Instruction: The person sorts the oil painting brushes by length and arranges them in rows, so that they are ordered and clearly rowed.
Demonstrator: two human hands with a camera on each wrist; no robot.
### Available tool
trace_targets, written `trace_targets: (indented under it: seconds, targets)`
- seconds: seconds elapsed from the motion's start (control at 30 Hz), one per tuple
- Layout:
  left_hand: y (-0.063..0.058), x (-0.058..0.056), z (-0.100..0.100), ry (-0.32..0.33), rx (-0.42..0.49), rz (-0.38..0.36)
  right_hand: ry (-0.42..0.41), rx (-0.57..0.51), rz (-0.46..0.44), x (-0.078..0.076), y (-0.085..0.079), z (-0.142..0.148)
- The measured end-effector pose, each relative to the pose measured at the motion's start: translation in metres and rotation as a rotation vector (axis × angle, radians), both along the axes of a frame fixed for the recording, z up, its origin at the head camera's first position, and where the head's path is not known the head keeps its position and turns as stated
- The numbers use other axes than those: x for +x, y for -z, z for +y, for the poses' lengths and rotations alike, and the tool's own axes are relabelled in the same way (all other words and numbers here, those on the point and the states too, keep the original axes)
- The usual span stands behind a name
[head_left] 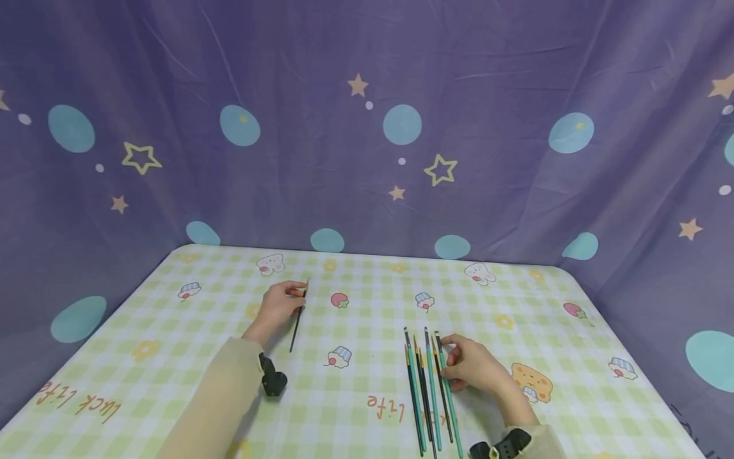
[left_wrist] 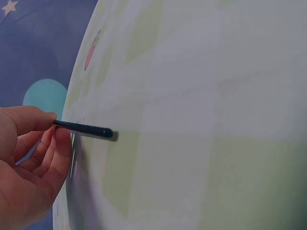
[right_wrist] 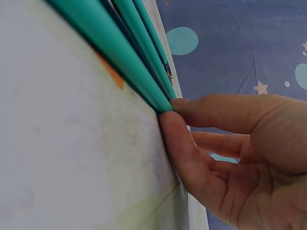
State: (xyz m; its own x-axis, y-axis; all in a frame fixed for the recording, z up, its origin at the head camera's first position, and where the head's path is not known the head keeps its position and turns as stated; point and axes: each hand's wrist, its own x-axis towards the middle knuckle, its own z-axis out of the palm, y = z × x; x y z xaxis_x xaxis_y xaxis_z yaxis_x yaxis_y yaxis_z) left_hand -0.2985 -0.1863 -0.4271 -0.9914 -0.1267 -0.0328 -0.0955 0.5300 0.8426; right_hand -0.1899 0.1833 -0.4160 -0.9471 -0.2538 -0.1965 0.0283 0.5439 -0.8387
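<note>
One paintbrush (head_left: 295,328) is in the left hand (head_left: 280,306), left of centre; a paintbrush group (head_left: 432,390) lies on the tablecloth (head_left: 344,401), lower right of centre, the right hand (head_left: 476,364) at its right edge; the curtain (head_left: 309,83) hangs behind.

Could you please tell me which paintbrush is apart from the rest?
The dark-handled paintbrush pinched in the left hand; the other paintbrushes are grouped together at the right hand.

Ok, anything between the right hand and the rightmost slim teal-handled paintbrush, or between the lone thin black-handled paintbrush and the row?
Nothing visible. The right hand pinches the rightmost teal-handled paintbrush; between the black-handled paintbrush in the left hand and the row of paintbrushes, only flat checked tablecloth shows.
</note>
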Motion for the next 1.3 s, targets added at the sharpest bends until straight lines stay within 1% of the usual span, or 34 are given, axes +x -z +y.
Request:
trace_targets:
  seconds: [0.13, 0.3, 0.4, 0.77, 0.93, 1.1, 1.3]
  targets:
    - [-0.001, -0.004, 0.0, -0.014, -0.032, 0.001, 0.0, -0.01, -0.008, -0.001, 0.001, 0.001]
    - [0.0, -0.011, -0.005, -0.01, -0.063, 0.025, 0.004, -0.001, -0.008, -0.001, 0.0, 0.0]
    - [-0.002, -0.013, -0.006, -0.014, -0.095, 0.032, 0.008, -0.003, -0.009, -0.001, -0.001, 0.0]
    - [0.0, -0.017, -0.004, -0.041, -0.134, 0.009, 0.011, -0.009, -0.022, -0.001, 0.0, 0.001]
    - [-0.001, -0.017, -0.002, -0.05, -0.17, 0.009, 0.003, -0.02, -0.019, -0.001, 0.001, 0.002]
    - [-0.004, -0.017, 0.001, -0.077, -0.209, 0.018, 0.003, -0.021, -0.017, -0.001, 0.0, 0.002]
    - [-0.003, -0.017, 0.002, -0.086, -0.214, 0.015, 0.007, -0.014, -0.02, -0.001, -0.001, 0.001]
